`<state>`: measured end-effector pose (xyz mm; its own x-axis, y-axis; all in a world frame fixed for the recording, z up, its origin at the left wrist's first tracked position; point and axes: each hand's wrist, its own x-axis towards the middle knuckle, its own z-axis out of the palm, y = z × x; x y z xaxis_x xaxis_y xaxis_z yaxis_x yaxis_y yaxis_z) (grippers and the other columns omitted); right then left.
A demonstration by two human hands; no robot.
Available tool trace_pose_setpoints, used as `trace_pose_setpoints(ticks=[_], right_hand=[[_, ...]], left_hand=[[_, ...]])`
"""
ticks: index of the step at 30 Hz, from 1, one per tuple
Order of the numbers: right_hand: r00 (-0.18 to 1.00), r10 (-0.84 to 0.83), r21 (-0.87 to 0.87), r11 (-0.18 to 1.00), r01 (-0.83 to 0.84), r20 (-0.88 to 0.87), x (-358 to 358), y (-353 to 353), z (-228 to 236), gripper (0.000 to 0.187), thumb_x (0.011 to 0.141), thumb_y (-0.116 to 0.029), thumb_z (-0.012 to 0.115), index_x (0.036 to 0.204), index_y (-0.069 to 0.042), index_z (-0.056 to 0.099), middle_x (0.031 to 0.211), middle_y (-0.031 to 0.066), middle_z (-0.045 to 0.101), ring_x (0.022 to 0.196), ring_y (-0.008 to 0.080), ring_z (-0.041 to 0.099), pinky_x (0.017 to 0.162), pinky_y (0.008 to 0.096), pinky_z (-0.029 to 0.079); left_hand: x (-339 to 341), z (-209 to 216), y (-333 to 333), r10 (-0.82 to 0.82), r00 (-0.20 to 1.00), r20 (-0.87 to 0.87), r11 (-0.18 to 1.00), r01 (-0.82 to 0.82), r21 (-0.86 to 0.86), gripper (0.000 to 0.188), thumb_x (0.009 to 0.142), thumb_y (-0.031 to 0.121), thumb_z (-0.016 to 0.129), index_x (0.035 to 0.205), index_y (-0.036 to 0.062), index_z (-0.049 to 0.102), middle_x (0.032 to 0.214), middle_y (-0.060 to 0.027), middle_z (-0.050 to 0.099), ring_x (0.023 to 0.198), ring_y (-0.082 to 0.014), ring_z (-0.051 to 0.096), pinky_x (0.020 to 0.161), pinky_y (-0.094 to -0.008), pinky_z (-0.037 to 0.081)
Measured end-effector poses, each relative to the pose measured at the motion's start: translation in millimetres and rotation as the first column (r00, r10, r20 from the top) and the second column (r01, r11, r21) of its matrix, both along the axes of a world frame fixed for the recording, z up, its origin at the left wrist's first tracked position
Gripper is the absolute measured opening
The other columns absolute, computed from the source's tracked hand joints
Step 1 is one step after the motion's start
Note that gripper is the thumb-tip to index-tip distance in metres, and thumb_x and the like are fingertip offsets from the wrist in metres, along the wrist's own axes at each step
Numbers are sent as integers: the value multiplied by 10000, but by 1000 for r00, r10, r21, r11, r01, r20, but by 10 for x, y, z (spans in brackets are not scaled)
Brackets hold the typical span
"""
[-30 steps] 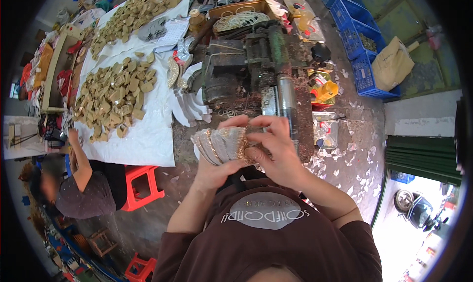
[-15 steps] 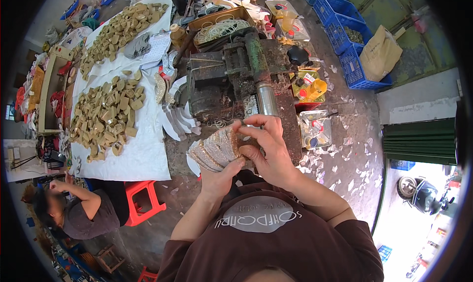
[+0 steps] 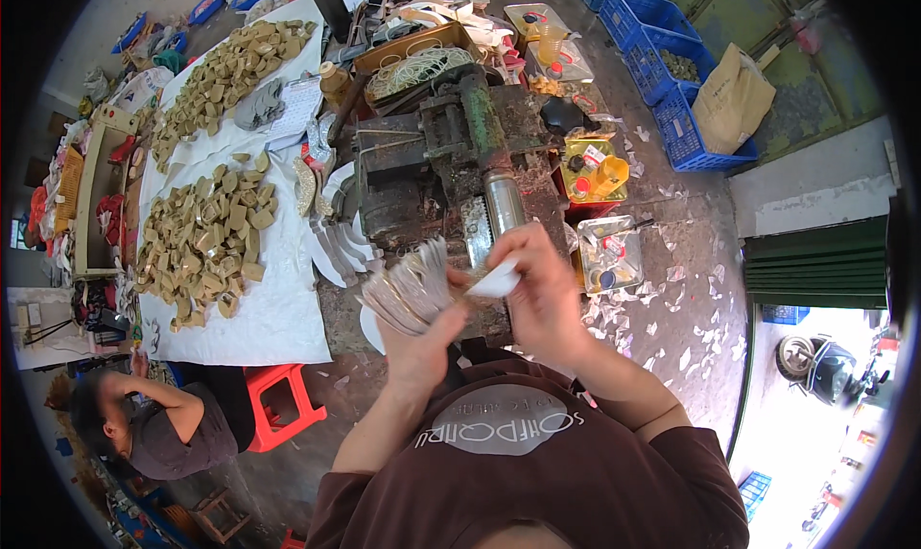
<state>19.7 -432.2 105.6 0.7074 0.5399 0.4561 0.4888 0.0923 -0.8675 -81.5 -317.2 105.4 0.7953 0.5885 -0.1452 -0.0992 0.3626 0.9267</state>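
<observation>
My left hand [image 3: 420, 350] is closed around a fanned stack of curved glittery pieces [image 3: 405, 288], pale with gold-toned edges. My right hand [image 3: 547, 304] pinches a small white flat piece [image 3: 496, 279] at the right side of the stack; whether it still touches the stack I cannot tell. Both hands are just in front of a worn, dark metal machine [image 3: 398, 199] with a shiny roller [image 3: 505, 206]. Curved white pieces [image 3: 336, 252] lie left of the machine.
Piles of tan blocks [image 3: 206, 233] cover a white sheet [image 3: 288, 319] on the left. A co-worker [image 3: 182, 415] sits near a red stool [image 3: 283, 405]. Blue crates [image 3: 691, 132] stand far right; trays with bottles [image 3: 609, 252] sit beside the machine. White scraps [image 3: 696, 319] litter the floor.
The stack has fanned open in my left hand. My right hand has shifted slightly right and now shows a white piece in its fingers. My view has shifted slightly.
</observation>
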Motion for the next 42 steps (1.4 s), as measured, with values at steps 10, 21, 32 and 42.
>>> trace_pose_setpoints(ticks=[10,21,32,42], right_hand=[[988,141,-801,598,-37,60,815,-711,-60,63,849,-120,578,869,-63,562,755,149,610,741,374,581,658,451,425],[979,-198,-446,880,160,-40,620,-532,-271,181,829,-34,647,1004,0,615,833,82,643,777,185,612,735,300,478],[923,-246,-396,911,116,-295,640,-644,-494,198,899,-72,624,1073,15,585,897,31,596,829,94,550,769,243,455],[932,-251,-366,919,145,-262,569,-600,-288,179,889,-59,626,1048,16,596,885,35,605,812,94,558,733,245,462]], left_hand=[[23,-97,314,-433,785,-443,486,617,618,623,655,47,656,1261,35,507,1279,-150,492,1165,-312,530,983,-377,429],[-253,-233,506,-238,872,-429,806,424,414,583,632,37,643,1201,4,525,1157,-134,563,1074,-278,574,941,-348,439],[-1620,-1303,1277,272,739,-617,144,603,785,609,590,-20,694,1180,90,588,1258,-48,540,1023,-243,577,824,-370,396],[-1543,-1162,1264,79,417,-905,142,894,425,607,581,45,738,1168,106,596,1200,-99,562,1009,-229,607,839,-383,428]])
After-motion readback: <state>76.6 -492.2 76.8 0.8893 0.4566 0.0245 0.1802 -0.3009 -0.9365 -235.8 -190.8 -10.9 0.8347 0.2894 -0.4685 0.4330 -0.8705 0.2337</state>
